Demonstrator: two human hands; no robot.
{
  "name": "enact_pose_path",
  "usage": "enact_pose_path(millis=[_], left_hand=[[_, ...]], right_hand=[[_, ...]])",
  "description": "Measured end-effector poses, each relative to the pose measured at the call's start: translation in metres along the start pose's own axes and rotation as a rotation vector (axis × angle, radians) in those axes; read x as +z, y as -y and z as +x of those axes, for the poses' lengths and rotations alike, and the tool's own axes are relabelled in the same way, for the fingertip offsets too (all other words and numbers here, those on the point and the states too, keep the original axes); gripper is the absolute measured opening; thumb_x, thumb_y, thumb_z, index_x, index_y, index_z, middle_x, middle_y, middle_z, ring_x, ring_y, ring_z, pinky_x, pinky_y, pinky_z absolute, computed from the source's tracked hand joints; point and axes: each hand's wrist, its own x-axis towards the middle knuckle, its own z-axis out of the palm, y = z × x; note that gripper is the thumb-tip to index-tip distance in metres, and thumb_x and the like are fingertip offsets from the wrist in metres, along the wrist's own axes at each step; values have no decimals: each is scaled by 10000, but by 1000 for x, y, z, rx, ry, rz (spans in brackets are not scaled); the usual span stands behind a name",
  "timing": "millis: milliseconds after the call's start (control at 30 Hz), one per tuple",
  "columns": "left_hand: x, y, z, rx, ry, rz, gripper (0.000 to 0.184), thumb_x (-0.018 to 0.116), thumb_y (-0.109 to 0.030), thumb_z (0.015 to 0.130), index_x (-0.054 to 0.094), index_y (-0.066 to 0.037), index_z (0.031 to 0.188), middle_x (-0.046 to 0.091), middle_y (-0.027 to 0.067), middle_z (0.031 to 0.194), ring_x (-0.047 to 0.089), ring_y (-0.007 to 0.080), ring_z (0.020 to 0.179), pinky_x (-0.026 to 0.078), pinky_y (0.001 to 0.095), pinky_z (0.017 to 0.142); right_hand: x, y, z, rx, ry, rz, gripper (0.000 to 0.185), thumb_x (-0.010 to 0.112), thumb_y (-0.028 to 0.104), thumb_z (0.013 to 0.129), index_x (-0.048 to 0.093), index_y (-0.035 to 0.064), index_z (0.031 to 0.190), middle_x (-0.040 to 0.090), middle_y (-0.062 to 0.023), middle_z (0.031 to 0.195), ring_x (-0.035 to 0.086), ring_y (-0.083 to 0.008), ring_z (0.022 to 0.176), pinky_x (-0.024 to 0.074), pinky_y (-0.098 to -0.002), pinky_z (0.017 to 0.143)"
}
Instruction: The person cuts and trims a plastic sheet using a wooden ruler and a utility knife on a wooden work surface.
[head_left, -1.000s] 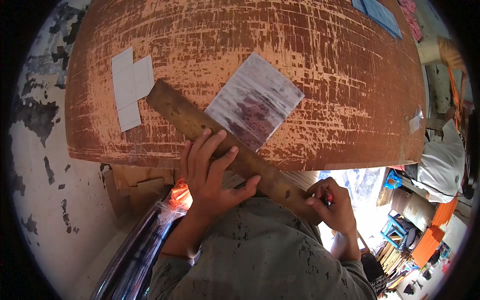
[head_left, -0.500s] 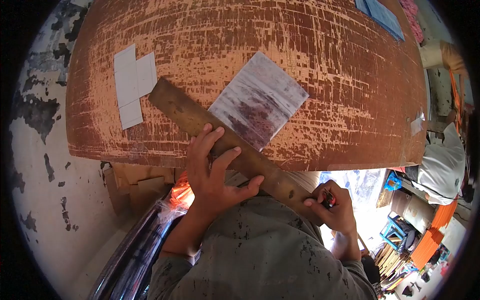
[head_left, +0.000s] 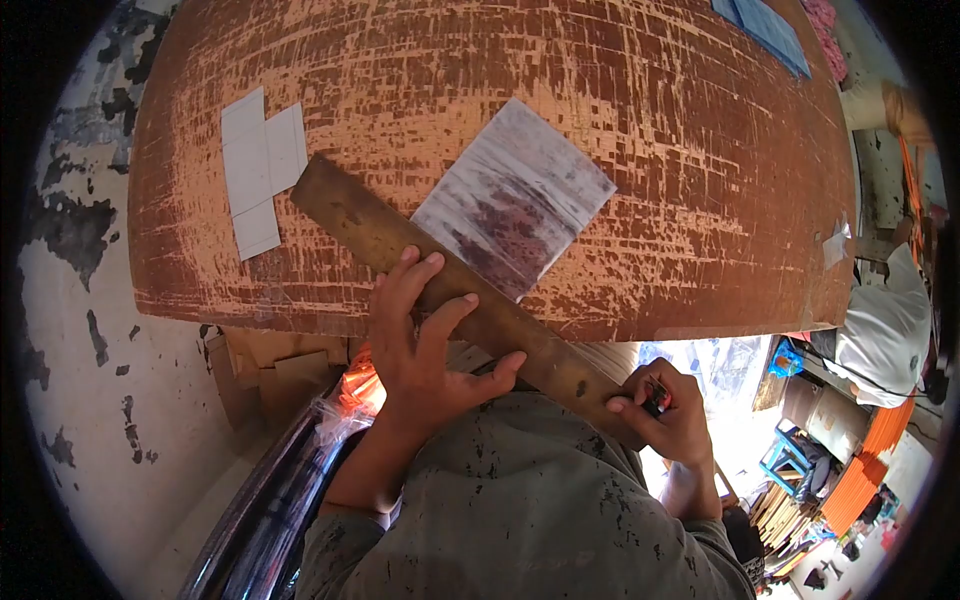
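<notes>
A long, flat brown straightedge (head_left: 390, 230) lies slantwise across the table's near edge, its lower end reaching toward my body. My left hand (head_left: 430, 335) rests on its middle with fingers spread. At the lower end, my right hand (head_left: 665, 410) is closed, thumb on top of the straightedge. A small red-and-black tool (head_left: 658, 396) shows between the fingers of that hand; its kind is unclear. Beside the straightedge lies a square, whitish sheet with dark smears (head_left: 520, 200). White cut paper pieces (head_left: 262, 170) with drawn lines are to the left of its far end.
The worn, scored brown table (head_left: 700, 250) fills the upper view. Blue sheets (head_left: 765, 35) lie at its far right. Wrapped rolls (head_left: 280, 490) stand at lower left, near cardboard (head_left: 300, 390). At right are a person in a white garment (head_left: 885, 340) and a blue stool (head_left: 787, 460).
The view has shifted slightly, so the sheet, paper pieces and far end of the straightedge appear a little further left. Both hands keep the same hold.
</notes>
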Motion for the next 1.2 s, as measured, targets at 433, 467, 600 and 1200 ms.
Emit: enact_pose_path(millis=[433, 467, 600, 1200], left_hand=[[1, 1, -1, -3, -7, -6, 696, 855, -638, 878, 650, -96, 1265, 557, 218, 1516, 521, 475, 1457, 433, 629, 1185], [0, 0, 0, -4, -5, -3, 696, 858, -634, 875, 651, -97, 1267, 557, 218, 1517, 521, 474, 1459, 433, 628, 1188], [-2, -2, 1, -9, 14, 18, 704, 869, -627, 867, 647, -84, 1255, 557, 215, 1520, 514, 471, 1469, 434, 626, 1193], [-21, -16, 14, -146, 146, 55, 1049, 929, -546, 796, 459, -55, 1595, 291, 272, 1768, 280, 490, 1639, 219, 711, 1291]], right_hand=[[-1, 2, 1, -2, 1, -16, 333, 944, 164, 899, 628, 71, 940, 648, -36, 740, 583, -139, 645, 455, -310, 621], [-1, 2, 1, 1, 2, -12, 333, 943, 169, 901, 626, 72, 935, 647, -38, 743, 582, -138, 649, 455, -311, 624], [-2, 1, 1, 11, 8, -22, 330, 941, 172, 897, 637, 65, 969, 649, -47, 754, 591, -152, 667, 468, -324, 636], [18, 120, 52, -164, 72, -567, 240, 653, 168, 1085, 600, 36, 1278, 746, -210, 1018, 771, -418, 879, 597, -520, 675]])
